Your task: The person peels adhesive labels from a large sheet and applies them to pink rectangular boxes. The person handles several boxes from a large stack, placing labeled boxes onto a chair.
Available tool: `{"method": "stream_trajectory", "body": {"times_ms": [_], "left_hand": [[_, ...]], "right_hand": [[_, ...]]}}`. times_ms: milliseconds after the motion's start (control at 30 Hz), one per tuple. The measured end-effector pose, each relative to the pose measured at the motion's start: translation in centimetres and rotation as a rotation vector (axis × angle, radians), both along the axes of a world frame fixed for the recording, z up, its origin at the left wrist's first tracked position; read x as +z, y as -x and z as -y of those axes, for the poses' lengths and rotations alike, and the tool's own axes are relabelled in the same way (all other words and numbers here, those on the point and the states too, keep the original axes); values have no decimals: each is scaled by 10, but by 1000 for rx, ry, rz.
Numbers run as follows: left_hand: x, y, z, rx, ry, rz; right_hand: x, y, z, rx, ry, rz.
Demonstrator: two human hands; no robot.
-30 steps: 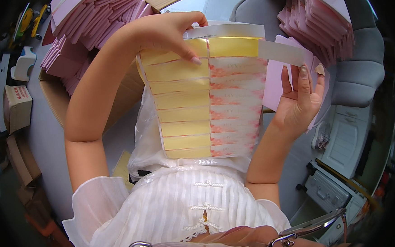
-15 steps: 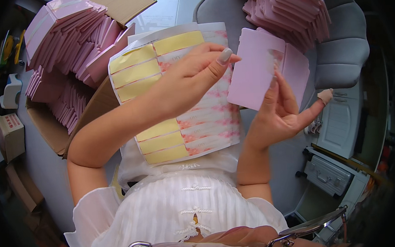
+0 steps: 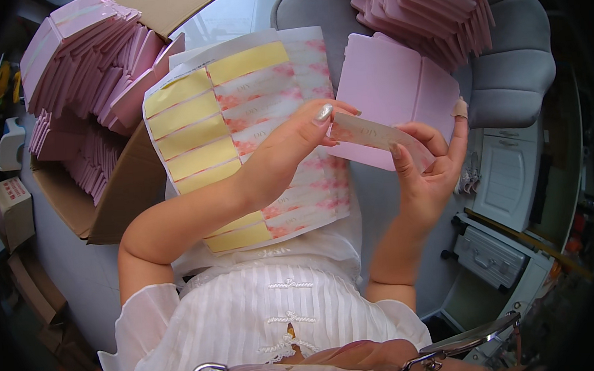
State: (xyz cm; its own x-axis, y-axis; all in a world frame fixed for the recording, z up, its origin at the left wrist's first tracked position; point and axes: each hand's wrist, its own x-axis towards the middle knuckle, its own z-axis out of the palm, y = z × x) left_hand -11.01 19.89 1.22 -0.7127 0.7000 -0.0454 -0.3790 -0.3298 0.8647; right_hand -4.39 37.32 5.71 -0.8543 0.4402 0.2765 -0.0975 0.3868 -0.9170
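Observation:
A peeled strip sticker (image 3: 368,133), pale with a pinkish floral print, stretches between my two hands. My left hand (image 3: 287,142) pinches its left end between thumb and fingers. Its right end is gripped by my right hand (image 3: 428,160), whose little finger, wrapped at the tip, sticks out. Just beyond the sticker lies an unfolded pink flat box (image 3: 381,68) with a crease across it. Under my left forearm, a sticker sheet (image 3: 258,103) rests on my lap, showing bare yellow backing on its left and floral stickers on its right.
To the left, an open cardboard box (image 3: 124,203) is heaped with folded pink boxes (image 3: 78,56). Another stack of pink boxes (image 3: 426,14) sits on a grey padded chair (image 3: 510,57). A white cabinet (image 3: 507,179) and a silver case (image 3: 490,259) stand at the right.
My hands have come together, with the left hand lower and now gripping the sticker's other end. The sticker has turned from edge-on to spread out. The whole view has shifted slightly.

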Motion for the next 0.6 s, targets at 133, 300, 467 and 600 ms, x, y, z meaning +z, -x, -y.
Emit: {"method": "stream_trajectory", "body": {"times_ms": [133, 300, 467, 600], "left_hand": [[-13, 1, -6, 115, 237, -182], [-9, 10, 4, 277, 335, -318], [-14, 1, 9, 183, 547, -807], [-15, -10, 8, 204, 715, -956]], "right_hand": [[0, -1, -8, -59, 4, 88], [4, 10, -18, -194, -10, 77], [-15, 28, -11, -207, -148, 122], [-21, 36, -3, -254, -286, 174]]}}
